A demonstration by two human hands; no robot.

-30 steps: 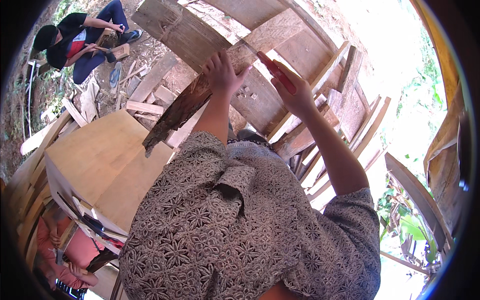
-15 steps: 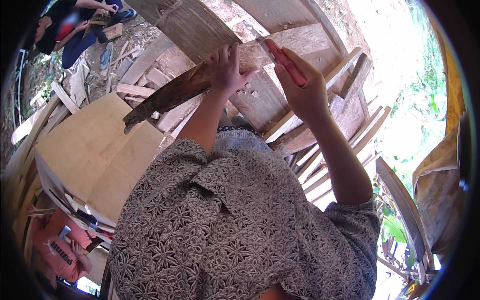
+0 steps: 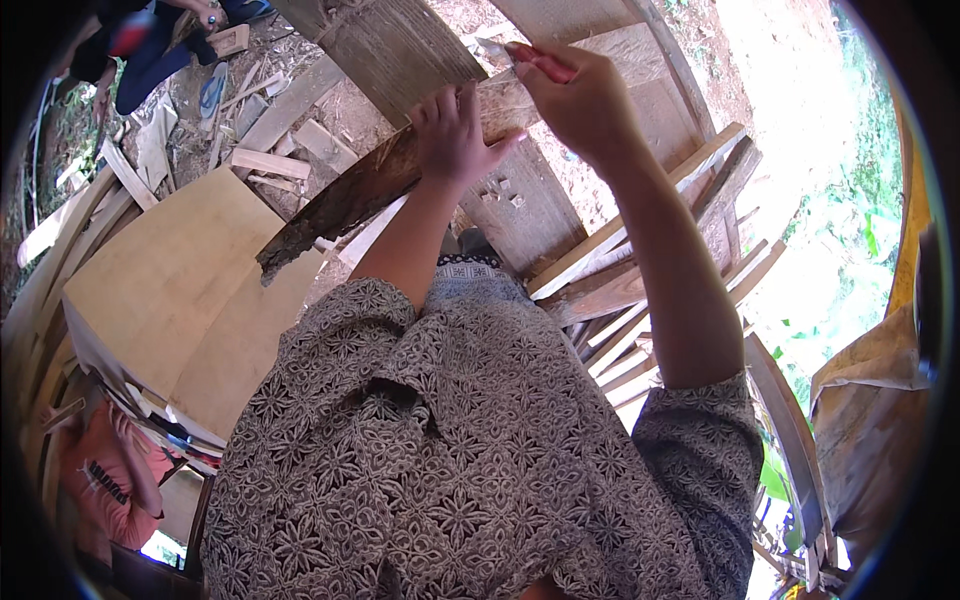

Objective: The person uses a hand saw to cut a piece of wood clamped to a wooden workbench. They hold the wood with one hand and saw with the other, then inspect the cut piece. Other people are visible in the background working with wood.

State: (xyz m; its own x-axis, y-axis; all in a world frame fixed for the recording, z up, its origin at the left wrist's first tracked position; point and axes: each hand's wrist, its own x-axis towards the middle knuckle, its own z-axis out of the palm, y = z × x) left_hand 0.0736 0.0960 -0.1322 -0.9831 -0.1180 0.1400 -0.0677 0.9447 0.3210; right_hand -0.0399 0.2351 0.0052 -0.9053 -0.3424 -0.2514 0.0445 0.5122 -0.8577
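Note:
My left hand (image 3: 452, 132) presses flat, fingers spread, on a long rough plank (image 3: 370, 185) with a dark ragged lower end; the plank lies slanted across a wider weathered board (image 3: 400, 45). My right hand (image 3: 580, 100) is closed around a thin red pencil-like tool (image 3: 540, 62), its tip touching the plank's upper part just right of the left hand. My patterned shirt fills the lower frame.
A stack of pale plywood sheets (image 3: 170, 290) lies to the left. Loose planks and offcuts (image 3: 640, 290) lie under and to the right of the work. A person in dark clothes (image 3: 150, 50) crouches at top left; another in red (image 3: 100, 480) is at bottom left.
Both hands and the plank sit higher in the view than before. The right hand with the red tool has come in closer to the left hand on the plank.

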